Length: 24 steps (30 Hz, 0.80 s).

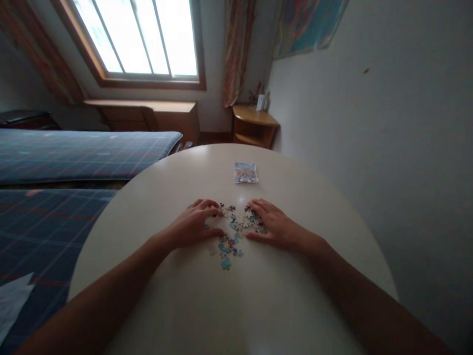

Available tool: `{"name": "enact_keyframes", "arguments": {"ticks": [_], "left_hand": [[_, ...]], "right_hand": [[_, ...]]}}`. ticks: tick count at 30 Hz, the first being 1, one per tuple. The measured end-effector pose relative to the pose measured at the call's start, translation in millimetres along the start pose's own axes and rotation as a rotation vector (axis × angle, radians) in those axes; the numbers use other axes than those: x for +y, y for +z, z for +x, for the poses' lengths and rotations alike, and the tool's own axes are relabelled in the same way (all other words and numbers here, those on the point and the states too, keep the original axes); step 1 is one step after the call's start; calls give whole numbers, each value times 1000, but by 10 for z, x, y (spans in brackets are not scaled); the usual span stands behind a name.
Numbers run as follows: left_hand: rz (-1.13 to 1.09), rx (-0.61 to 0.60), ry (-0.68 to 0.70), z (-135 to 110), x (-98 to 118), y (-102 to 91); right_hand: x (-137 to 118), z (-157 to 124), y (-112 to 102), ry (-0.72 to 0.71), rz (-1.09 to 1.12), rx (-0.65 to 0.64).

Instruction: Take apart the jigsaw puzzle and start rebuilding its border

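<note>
both hands lie palm down on the round table (177, 305), flanking a loose heap of puzzle pieces (236, 229) at its middle. the left hand (194, 224) has fingers spread, tips touching the heap's left edge; the right hand (271, 224), likewise splayed, covers the right edge. neither pinches a piece. a small picture card (245, 173) lies beyond.

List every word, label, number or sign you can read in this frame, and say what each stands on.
No text can be read anywhere in this frame.
Small printed picture card on the round pale table: colourful print, any lettering too small and blurred.
Loose colourful jigsaw pieces: too small to show any writing.
Colourful wall hanging: no legible words.
White item on the wooden corner shelf: too small to read.
</note>
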State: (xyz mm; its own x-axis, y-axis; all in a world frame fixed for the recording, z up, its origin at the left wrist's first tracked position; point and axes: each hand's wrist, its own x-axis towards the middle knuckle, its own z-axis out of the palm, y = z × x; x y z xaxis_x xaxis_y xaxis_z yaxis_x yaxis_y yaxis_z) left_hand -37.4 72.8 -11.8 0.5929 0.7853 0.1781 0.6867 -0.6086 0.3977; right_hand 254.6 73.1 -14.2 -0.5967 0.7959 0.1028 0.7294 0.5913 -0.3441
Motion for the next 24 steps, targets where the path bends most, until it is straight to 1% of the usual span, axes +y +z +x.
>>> {"name": "enact_keyframes", "arguments": {"ticks": [3,7,9,10,12,14,16,20,24], "left_hand": [[20,21,5,13,103,70],[36,57,-33,36,147,123],[38,75,-20,42,157,139],[37,72,11,42,167,149],[31,39,89,38,195,175],[27,-7,129,29,218,204],[29,-13,107,23,217,225],[59,50,40,29,154,228],[97,-4,77,35,139,249]], "right_hand": [[130,-51,-127,-5,51,-5],[215,-70,-243,3,73,33],[196,-50,-241,-10,92,42],[173,-35,-229,-30,110,43],[117,-6,-195,-98,160,33],[67,15,-169,-172,212,17],[40,24,-163,-205,234,14],[19,20,-191,-169,183,29],[-5,15,-215,-164,168,25]]}}
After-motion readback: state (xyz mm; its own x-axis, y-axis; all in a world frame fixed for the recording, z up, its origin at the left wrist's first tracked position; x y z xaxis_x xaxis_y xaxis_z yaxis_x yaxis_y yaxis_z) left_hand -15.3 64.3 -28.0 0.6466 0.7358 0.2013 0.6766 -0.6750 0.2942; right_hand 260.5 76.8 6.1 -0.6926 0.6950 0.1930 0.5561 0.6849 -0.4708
